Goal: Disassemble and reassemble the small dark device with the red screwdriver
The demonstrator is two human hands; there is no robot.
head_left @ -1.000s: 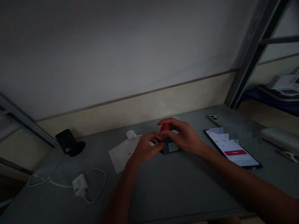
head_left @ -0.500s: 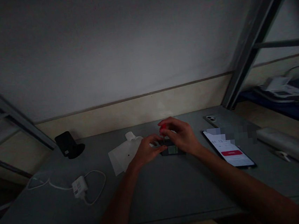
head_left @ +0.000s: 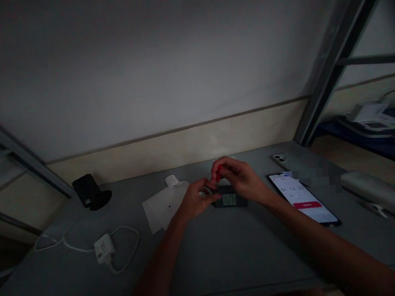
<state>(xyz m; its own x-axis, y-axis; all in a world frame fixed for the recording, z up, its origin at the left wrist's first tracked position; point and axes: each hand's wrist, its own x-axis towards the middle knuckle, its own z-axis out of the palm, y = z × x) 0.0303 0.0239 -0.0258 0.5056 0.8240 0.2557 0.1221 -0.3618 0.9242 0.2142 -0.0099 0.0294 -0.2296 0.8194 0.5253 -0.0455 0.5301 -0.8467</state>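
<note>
Red piece [head_left: 220, 172] is pinched in the right hand [head_left: 238, 177], close to the slotted dark box [head_left: 229, 200] on the grey table [head_left: 225, 252], and the left hand [head_left: 197, 199] (whether it grips, I cannot tell) should, I think, hold that box steady from the left.

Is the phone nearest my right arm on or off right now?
On: the phone has a lit screen, showing large digits and a red button.
</note>
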